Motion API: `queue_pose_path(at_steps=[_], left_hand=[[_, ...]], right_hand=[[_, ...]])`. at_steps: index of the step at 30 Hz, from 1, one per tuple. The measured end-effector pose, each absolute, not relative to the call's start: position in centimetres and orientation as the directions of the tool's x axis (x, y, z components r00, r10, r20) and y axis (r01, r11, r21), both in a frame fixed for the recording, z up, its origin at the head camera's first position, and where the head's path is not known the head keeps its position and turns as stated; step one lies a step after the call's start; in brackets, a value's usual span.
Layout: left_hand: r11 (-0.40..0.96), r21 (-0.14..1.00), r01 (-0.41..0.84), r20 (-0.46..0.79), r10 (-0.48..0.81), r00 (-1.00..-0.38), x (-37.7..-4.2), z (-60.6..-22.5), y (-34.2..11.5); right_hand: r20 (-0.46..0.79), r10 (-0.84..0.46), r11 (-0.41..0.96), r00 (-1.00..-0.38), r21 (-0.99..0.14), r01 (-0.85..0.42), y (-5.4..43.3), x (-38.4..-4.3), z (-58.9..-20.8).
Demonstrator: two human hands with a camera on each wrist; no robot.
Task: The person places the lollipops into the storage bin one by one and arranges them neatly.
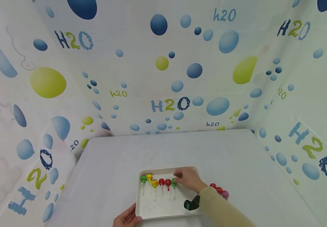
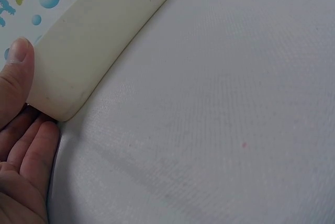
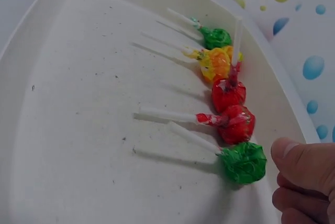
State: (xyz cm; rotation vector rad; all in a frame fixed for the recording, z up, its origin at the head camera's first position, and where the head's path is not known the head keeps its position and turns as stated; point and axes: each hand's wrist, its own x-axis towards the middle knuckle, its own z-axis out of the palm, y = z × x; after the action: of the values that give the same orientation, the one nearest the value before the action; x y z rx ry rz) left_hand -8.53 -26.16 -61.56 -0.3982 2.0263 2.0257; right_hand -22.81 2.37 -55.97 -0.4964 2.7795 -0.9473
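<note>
A shallow white tray (image 1: 157, 209) lies on the table, with a row of wrapped lollipops along its far side. My left hand (image 1: 127, 217) holds the tray's near left corner; in the left wrist view, the thumb (image 2: 20, 59) lies against the wall and fingers reach under the edge. Over the tray's far right part, my right hand (image 1: 189, 179) is beside the green lollipop (image 3: 244, 163) at the row's right end. A small gap separates thumb and candy in the right wrist view. Leftward follow red lollipops (image 3: 236, 124), yellow ones (image 3: 214, 65) and another green lollipop (image 3: 216, 38).
Several red and pink lollipops (image 1: 219, 190) lie right of the tray, partly behind my right sleeve (image 1: 220, 205). A black wrist device (image 1: 192, 204) hangs over the tray's near right area. Patterned sheeting (image 1: 166, 78) walls off the table (image 1: 118, 157) at the back and sides.
</note>
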Motion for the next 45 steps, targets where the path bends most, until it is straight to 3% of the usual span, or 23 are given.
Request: queue_pose_path(at_steps=[5, 9, 14, 23, 34, 45], left_hand=[[-0.011, 0.932, -0.362, -0.362, -0.015, -0.932, -8.5, -61.5, -26.1], [-0.009, 0.930, -0.368, -0.368, -0.023, -0.930, -8.6, -61.4, -26.1], [0.005, 0.930, -0.367, -0.367, -0.034, -0.930, -8.6, -61.2, -26.1], [0.001, 0.928, -0.372, -0.371, -0.066, -0.926, -8.6, -61.0, -25.9], [0.048, 0.930, -0.364, -0.358, -0.095, -0.929, -8.6, -60.9, -25.6], [0.000, 0.923, -0.384, -0.383, -0.075, -0.921, -8.5, -61.3, -25.9]], right_hand=[[0.018, -0.349, 0.697, -0.937, -0.663, -0.272, 5.2, -22.8, -55.3], [0.048, -0.265, 0.681, -0.963, -0.697, -0.222, 8.5, -22.6, -54.7], [0.019, -0.154, 0.677, -0.988, -0.726, -0.119, 13.3, -22.1, -54.1], [-0.008, -0.096, 0.731, -0.995, -0.679, -0.065, 19.8, -20.6, -53.8], [-0.168, -0.073, 0.751, -0.983, -0.658, 0.056, 21.1, -17.3, -56.4], [-0.173, -0.077, 0.832, -0.982, -0.554, 0.032, 20.6, -16.4, -57.4]])
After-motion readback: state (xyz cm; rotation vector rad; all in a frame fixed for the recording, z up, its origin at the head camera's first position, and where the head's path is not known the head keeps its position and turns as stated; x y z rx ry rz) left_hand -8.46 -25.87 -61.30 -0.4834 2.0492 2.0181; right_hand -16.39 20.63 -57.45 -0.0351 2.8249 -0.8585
